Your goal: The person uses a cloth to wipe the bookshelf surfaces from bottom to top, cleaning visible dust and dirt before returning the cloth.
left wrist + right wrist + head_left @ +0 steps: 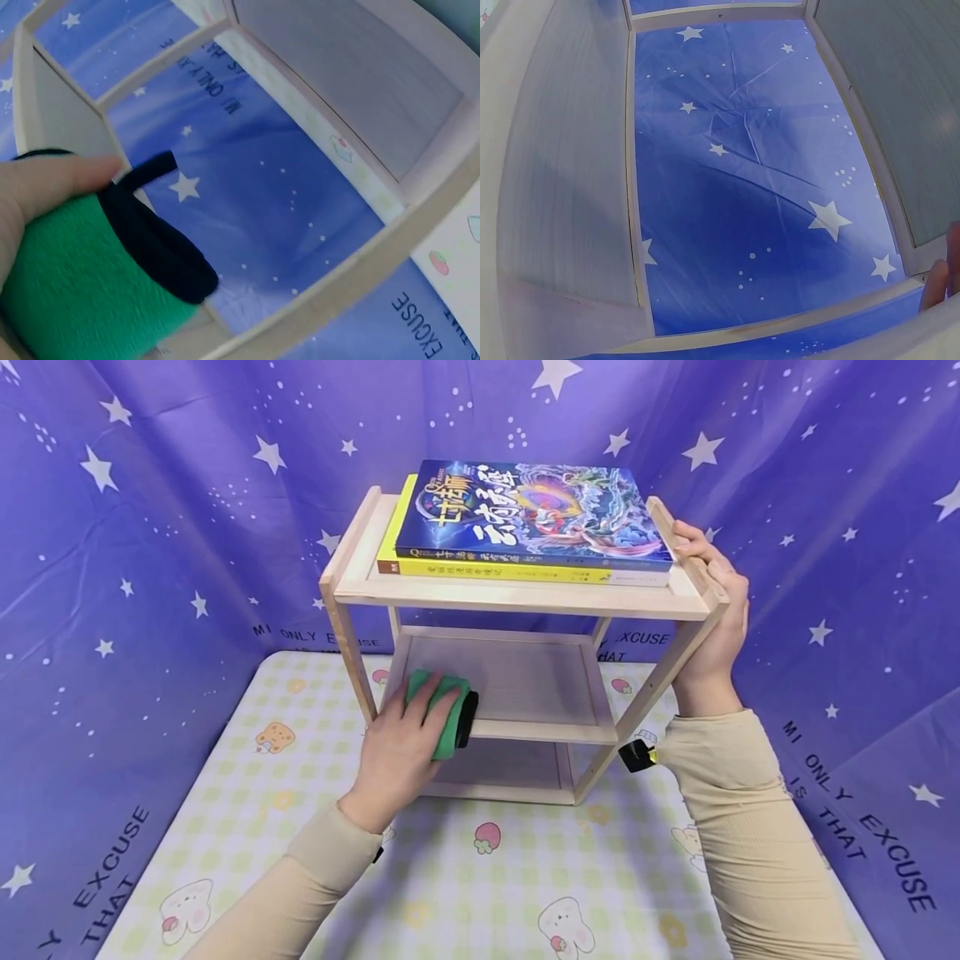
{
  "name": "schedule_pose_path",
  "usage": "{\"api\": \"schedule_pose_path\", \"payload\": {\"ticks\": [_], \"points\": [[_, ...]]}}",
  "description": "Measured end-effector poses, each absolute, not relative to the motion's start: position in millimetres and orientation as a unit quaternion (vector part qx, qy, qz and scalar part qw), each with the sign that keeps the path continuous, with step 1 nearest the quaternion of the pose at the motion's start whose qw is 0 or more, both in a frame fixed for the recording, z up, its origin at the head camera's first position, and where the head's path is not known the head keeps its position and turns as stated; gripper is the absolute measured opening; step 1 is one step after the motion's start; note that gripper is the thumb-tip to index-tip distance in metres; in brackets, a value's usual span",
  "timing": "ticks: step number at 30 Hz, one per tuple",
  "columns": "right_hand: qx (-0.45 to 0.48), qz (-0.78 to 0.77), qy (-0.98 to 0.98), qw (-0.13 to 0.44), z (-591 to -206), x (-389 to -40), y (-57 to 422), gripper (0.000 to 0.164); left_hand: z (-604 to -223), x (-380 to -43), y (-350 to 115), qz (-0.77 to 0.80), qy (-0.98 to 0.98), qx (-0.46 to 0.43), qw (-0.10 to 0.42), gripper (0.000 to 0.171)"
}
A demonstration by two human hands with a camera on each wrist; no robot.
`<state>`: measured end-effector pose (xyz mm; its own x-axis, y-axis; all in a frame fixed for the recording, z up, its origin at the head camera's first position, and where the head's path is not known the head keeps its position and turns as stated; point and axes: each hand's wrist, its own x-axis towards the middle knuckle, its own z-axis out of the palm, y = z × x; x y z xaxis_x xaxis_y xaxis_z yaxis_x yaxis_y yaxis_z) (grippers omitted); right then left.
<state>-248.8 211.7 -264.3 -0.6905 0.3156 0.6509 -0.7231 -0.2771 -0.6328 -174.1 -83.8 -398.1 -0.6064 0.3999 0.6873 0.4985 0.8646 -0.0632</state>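
A small three-tier wooden shelf stands on the table. My left hand holds a folded green cloth with black trim against the left end of the middle tier. In the left wrist view the thumb lies across the cloth's black edge, and a black loop sticks out from it. At the upper right, my right hand grips the shelf's side frame, fingers over the top rail. Only fingertips of it show in the right wrist view.
Two books lie stacked on the top tier: a blue illustrated one over a yellow one. A checked tablecloth with cartoon prints covers the table. Purple star-printed curtains hang behind and on both sides.
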Motion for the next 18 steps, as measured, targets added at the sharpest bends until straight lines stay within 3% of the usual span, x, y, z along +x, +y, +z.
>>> {"api": "schedule_pose_path", "payload": {"ticks": [10, 18], "points": [[0.212, 0.776, -0.492, 0.334, -265.3, -249.9, 211.1, 0.046, -402.1, -175.8, -74.6, -0.047, -0.871, -0.246, 0.423, 0.073], [0.213, 0.782, -0.481, 0.333, -264.7, -249.8, 209.7, 0.046, -403.1, -175.2, -70.8, -0.040, -0.870, -0.236, 0.431, 0.066]]}}
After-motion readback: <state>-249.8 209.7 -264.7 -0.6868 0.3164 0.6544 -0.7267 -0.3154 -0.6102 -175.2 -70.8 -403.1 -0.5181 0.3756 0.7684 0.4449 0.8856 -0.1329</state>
